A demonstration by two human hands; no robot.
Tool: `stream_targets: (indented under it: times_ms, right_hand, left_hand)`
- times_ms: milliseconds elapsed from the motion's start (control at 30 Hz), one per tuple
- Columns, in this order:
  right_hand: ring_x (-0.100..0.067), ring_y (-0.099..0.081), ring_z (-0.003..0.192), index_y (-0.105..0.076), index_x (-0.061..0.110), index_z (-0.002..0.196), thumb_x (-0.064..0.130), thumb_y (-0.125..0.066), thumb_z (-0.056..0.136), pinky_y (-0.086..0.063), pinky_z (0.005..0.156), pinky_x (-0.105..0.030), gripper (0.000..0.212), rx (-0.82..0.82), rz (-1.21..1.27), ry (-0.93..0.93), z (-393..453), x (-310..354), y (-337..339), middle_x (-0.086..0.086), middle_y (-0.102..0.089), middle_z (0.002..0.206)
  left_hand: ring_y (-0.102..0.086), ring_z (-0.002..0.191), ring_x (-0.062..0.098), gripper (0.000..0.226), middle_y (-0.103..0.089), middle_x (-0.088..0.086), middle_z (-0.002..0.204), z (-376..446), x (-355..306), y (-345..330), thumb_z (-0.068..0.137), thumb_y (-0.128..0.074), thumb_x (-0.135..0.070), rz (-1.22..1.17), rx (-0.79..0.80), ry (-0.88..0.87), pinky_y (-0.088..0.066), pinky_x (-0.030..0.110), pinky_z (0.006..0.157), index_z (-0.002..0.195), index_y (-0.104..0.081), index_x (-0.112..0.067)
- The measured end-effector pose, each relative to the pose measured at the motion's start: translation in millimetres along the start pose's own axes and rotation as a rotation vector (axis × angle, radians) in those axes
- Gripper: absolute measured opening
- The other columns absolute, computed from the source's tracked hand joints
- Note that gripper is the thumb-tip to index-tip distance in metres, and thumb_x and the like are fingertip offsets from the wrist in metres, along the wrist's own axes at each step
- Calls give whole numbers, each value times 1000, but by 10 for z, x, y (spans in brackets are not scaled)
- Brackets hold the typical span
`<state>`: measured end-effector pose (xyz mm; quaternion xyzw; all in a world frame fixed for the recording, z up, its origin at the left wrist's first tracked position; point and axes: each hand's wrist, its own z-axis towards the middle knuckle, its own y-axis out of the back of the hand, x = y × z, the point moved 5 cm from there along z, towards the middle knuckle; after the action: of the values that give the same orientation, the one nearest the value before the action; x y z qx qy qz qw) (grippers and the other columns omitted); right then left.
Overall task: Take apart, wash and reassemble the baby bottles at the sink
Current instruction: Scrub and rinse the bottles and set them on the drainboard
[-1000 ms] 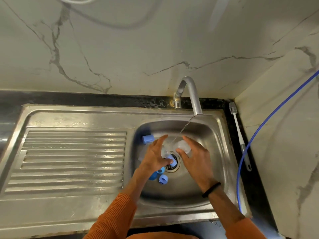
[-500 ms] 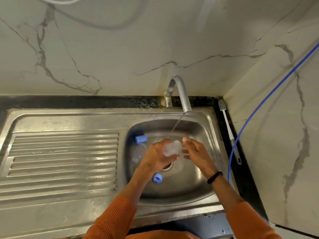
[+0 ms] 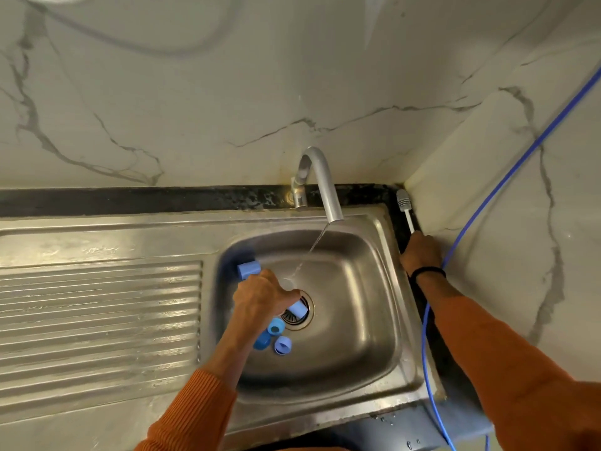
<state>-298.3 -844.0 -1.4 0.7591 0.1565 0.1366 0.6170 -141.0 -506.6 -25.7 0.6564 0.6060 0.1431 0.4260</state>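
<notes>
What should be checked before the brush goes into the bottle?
1. Right hand on the brush handle: ok.
2. Left hand holds the bottle in the sink: ok.
3. Water running from the tap: ok.
4. Bottle mouth facing the brush: cannot tell.
5. Blue caps off the bottle, by the drain: ok.

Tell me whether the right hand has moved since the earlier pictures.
Yes. The right hand left the sink basin and now lies on the bottle brush beside the sink's right rim.
</notes>
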Motion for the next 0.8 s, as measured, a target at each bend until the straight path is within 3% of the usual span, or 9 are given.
stream_targets:
  times_ms: [100,233,300,367,433,500,567,700,800]
  right_hand:
    - [-47,-65,108,-63,-5,117,-2,-56,96,-56,89,-49,22,-28,14,0,44,-42,29,-30,-68,113]
    - [-48,-67,99,-65,-7,106,-6,-66,86,-58,82,-46,20,-9,178,-41,21,-10,77,-30,-69,105]
    - [-43,-70,88,-69,-4,92,-4,-70,81,-57,71,-39,12,-20,307,-81,-64,62,111,-26,-71,95]
    - [-36,-68,72,-70,-2,74,1,-71,78,-52,63,-35,5,-24,443,-84,-163,193,137,-21,-72,79]
    - [-34,-69,67,-72,-2,68,2,-73,79,-55,64,-38,11,20,630,-58,-276,373,110,-19,-71,70]
    - [-36,-74,74,-74,1,71,1,-76,81,-62,73,-44,10,125,858,-97,-476,537,21,-23,-74,77]
    - [-32,-76,74,-73,5,75,1,-77,84,-63,72,-40,11,195,977,-134,-759,656,-138,-24,-76,83]
    - [-25,-74,78,-73,7,82,7,-75,84,-61,70,-33,3,259,764,10,-1389,752,-567,-8,-76,79]
    - [-11,-68,71,-69,15,83,11,-74,87,-48,56,-10,8,263,648,175,-1773,811,-749,7,-70,73]
  left_hand:
    - [-42,62,11,50,-47,-8,70,14,63,-15,78,-66,-70,-33,4,25,-37,28,61,89,-50,-24]
    - [-54,67,7,44,-64,-10,79,45,85,-84,76,-65,-67,-127,-42,-38,-40,27,58,96,-63,-28]
    - [-59,71,6,43,-66,-13,85,28,75,-126,79,-67,-66,-191,-73,-101,-40,25,57,104,-61,-32]
    - [-64,82,12,46,-66,-11,94,0,76,-181,82,-70,-63,-300,-87,-137,-50,30,67,114,-57,-33]
    - [-67,88,17,50,-64,-9,99,-36,99,-221,82,-73,-58,-392,-100,-139,-59,39,78,120,-50,-33]
    - [-68,84,15,52,-62,-10,95,-78,143,-243,82,-75,-54,-453,-104,-132,-62,42,78,118,-43,-36]
    - [-68,82,13,54,-62,-12,94,-120,230,-251,79,-76,-55,-529,-96,-106,-62,40,78,116,-41,-38]
    - [-63,75,3,51,-63,-14,92,-252,406,-167,76,-75,-57,-625,-129,-116,-49,21,62,106,-34,-52]
    - [-55,66,-7,52,-54,-25,84,-404,480,-46,76,-76,-57,-636,-191,-148,-39,9,48,107,-33,-52]
